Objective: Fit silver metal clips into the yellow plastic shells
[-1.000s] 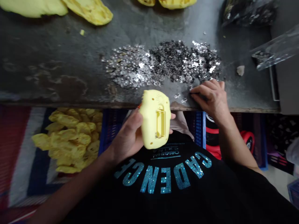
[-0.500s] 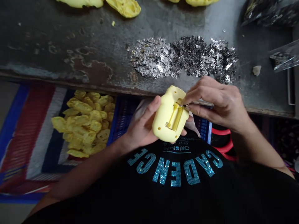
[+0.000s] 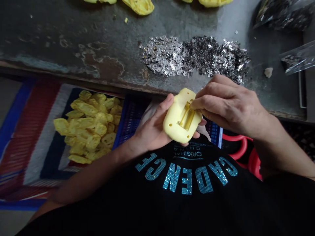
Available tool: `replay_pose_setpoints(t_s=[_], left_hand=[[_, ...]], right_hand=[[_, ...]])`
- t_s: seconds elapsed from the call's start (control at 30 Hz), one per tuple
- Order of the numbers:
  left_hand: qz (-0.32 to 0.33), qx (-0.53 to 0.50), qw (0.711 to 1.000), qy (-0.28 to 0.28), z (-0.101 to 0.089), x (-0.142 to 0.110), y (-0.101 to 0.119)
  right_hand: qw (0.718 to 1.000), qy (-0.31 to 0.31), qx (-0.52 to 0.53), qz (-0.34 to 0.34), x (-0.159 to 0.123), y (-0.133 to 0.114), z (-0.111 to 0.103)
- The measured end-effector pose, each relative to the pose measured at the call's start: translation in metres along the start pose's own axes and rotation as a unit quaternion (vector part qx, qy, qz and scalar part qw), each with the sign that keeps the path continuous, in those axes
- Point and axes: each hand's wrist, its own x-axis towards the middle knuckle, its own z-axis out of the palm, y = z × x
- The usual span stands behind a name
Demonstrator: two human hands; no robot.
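My left hand [image 3: 154, 131] is wrapped round a pale yellow plastic housing [image 3: 174, 109], thumb on its left side and fingertips showing under its right and lower edges. A rectangular battery compartment [image 3: 189, 119] faces up in it, with small screw holes near the corners. My right hand [image 3: 231, 103] is closed in a pinch at the upper end of that compartment, its fingertips hiding whatever they hold. On the bench just beyond lie piles of small shiny metal contact plates, one silver pile [image 3: 163, 55] and a darker pile [image 3: 204, 54] beside it.
A blue crate at lower left holds a heap of yellow plastic shells [image 3: 92, 126] on a striped woven sheet [image 3: 52, 131]. More yellow shells [image 3: 140, 6] lie at the bench's far side. Plastic bags of metal parts [image 3: 285, 14] sit at the right. Red rings [image 3: 238, 147] show below the bench.
My right fingers have pressed closer onto the upper end of the compartment, covering more of it. The housing has shifted slightly up and right in view.
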Motion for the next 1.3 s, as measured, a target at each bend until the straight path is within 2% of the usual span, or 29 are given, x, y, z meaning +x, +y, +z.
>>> replay_pose_setpoints(t_s=[0.13,0.23,0.37,0.5,0.6,0.67,0.73,0.8,0.9,1.03,1.13,1.2,1.3], left_hand=[[-0.002,0.005,0.999,-0.034,0.001,0.0,0.0],[0.005,0.003,0.999,-0.037,0.001,-0.001,0.0],[0.024,0.008,0.998,-0.053,0.001,-0.001,-0.001],[0.087,0.05,0.995,-0.003,0.002,-0.002,-0.005],[0.155,0.093,0.983,0.045,0.002,-0.006,-0.01],[0.182,0.131,0.972,0.064,-0.001,-0.009,-0.014],[0.211,0.161,0.962,0.069,-0.006,-0.014,-0.017],[0.225,0.188,0.954,0.064,-0.012,-0.021,-0.018],[0.205,0.263,0.94,0.078,-0.021,-0.032,-0.018],[0.172,0.352,0.912,0.123,-0.031,-0.042,-0.017],[0.161,0.371,0.907,0.121,-0.038,-0.04,-0.015],[0.156,0.345,0.919,0.11,-0.043,-0.036,-0.014],[0.141,0.221,0.963,0.06,-0.05,-0.031,-0.011]], right_hand=[[1.0,-0.011,-0.006,-0.004,0.001,-0.002,-0.002],[1.0,0.007,0.01,0.009,-0.002,-0.005,-0.002],[0.993,0.049,0.066,0.08,-0.012,-0.01,0.002],[0.966,0.11,0.158,0.175,-0.019,-0.006,0.013],[0.936,0.09,0.258,0.224,-0.018,0.0,0.024],[0.916,0.075,0.31,0.242,-0.015,0.002,0.031],[0.902,0.085,0.338,0.253,-0.012,0.0,0.039],[0.892,0.113,0.353,0.259,-0.012,-0.004,0.048],[0.882,0.166,0.357,0.259,-0.018,-0.012,0.066],[0.885,0.208,0.318,0.271,-0.031,-0.02,0.085],[0.895,0.21,0.282,0.275,-0.034,-0.024,0.088],[0.903,0.202,0.261,0.273,-0.031,-0.027,0.086],[0.918,0.157,0.256,0.258,-0.021,-0.027,0.081]])
